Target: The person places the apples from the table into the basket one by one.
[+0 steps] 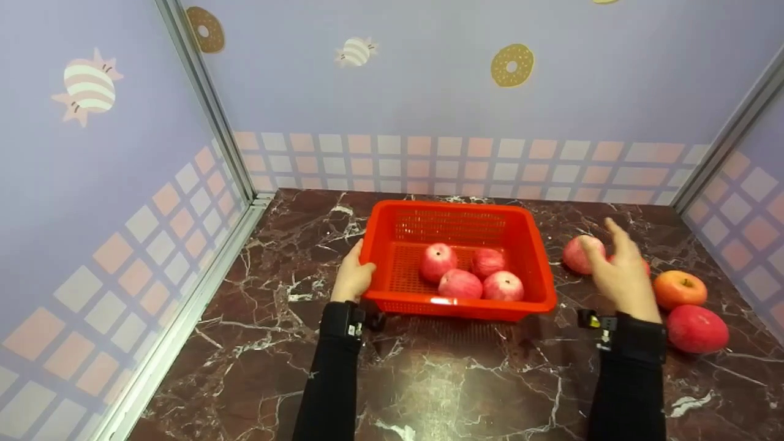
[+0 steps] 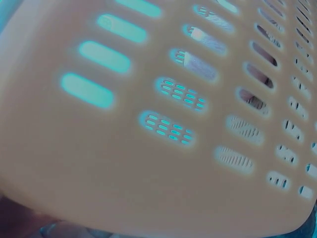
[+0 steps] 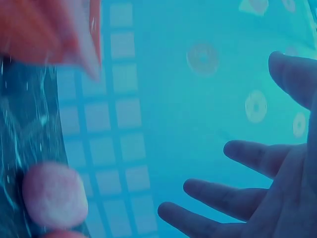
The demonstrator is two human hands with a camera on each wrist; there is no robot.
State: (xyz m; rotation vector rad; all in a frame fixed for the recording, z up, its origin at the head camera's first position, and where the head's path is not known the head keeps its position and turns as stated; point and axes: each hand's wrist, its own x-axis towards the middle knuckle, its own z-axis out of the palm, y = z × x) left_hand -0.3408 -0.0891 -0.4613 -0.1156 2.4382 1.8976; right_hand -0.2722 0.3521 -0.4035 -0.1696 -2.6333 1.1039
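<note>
A red plastic basket (image 1: 459,309) with slotted walls stands on the table, with several pink-red apples (image 1: 460,284) inside. My left hand (image 1: 354,275) grips its left rim, thumb on the rim and fingers along the outer wall. The basket wall (image 2: 109,168) fills the left wrist view, where that hand is hidden. My right hand (image 1: 625,278) is raised right of the basket, its fingers spread and holding nothing. A pink apple (image 1: 579,256) lies beyond it, also seen in the right wrist view (image 3: 54,196). A red fruit behind the hand is mostly covered.
Right of my right hand lie an orange-coloured apple (image 1: 680,290) and a larger red apple (image 1: 697,329). The dark marbled tabletop (image 1: 465,392) is bounded by patterned lilac walls (image 1: 429,92) at the back and both sides.
</note>
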